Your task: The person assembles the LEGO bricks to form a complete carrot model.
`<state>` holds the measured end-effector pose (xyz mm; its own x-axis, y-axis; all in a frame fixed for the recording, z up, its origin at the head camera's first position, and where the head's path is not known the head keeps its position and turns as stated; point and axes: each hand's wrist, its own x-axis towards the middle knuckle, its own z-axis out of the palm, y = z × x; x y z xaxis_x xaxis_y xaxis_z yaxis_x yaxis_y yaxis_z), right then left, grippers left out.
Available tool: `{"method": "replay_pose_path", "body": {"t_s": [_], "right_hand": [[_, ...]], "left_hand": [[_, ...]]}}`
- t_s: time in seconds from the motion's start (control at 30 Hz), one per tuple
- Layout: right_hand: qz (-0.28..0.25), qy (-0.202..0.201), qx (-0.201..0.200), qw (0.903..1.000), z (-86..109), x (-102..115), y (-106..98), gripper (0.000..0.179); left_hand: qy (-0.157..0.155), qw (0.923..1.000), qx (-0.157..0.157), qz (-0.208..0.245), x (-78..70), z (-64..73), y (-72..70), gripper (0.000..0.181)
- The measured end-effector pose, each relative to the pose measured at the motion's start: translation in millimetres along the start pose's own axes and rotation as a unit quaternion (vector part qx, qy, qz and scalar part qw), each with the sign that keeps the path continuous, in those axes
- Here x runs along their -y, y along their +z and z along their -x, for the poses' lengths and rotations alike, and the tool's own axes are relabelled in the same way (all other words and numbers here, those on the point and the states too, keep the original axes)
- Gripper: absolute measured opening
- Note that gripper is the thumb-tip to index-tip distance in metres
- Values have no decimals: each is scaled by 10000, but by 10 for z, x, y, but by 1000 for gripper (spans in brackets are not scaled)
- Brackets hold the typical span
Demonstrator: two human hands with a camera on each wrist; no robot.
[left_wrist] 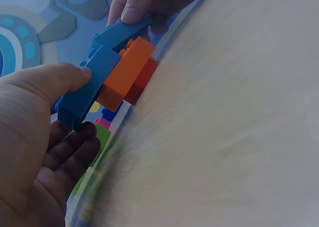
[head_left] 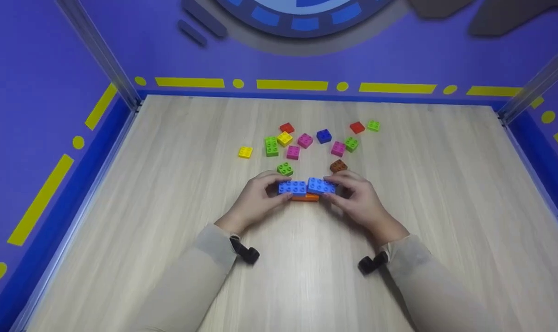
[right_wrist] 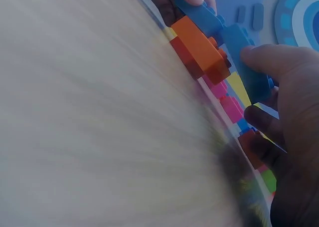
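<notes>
In the head view my left hand (head_left: 259, 198) pinches a light-blue brick (head_left: 292, 187) between thumb and fingers. My right hand (head_left: 359, 199) holds a second light-blue brick (head_left: 321, 185) the same way, slightly tilted. Under their inner ends lies an orange brick (head_left: 308, 198), and both wrist views show a red brick (left_wrist: 141, 82) beneath it. The left blue brick (left_wrist: 89, 90) overhangs the orange one (left_wrist: 127, 75) on its outer side. In the right wrist view, the right blue brick (right_wrist: 245, 62) stands at an angle above the orange; whether its studs are engaged I cannot tell.
Beyond my hands several loose bricks lie scattered, among them a green one (head_left: 285, 169) by the left fingers and a brown one (head_left: 338, 166) by the right. A yellow brick (head_left: 245, 152) sits farther left. Blue walls enclose the wooden table (head_left: 288, 267) at the back and sides.
</notes>
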<state>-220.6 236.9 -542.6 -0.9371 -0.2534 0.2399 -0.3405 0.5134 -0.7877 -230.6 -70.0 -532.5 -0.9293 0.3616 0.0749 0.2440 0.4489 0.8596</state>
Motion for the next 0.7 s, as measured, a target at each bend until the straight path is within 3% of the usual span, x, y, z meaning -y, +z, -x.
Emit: {"method": "replay_pose_path", "body": {"t_s": [0.3,0.7], "right_hand": [[-191,55,185,9996,-23,29,32,40],[-550,679,230,9959,-20,119,117,38]], "left_hand": [[23,10000,-1,50,5,-4,-19,48],[135,9999,12,-27,-33,-3,22,47]]}}
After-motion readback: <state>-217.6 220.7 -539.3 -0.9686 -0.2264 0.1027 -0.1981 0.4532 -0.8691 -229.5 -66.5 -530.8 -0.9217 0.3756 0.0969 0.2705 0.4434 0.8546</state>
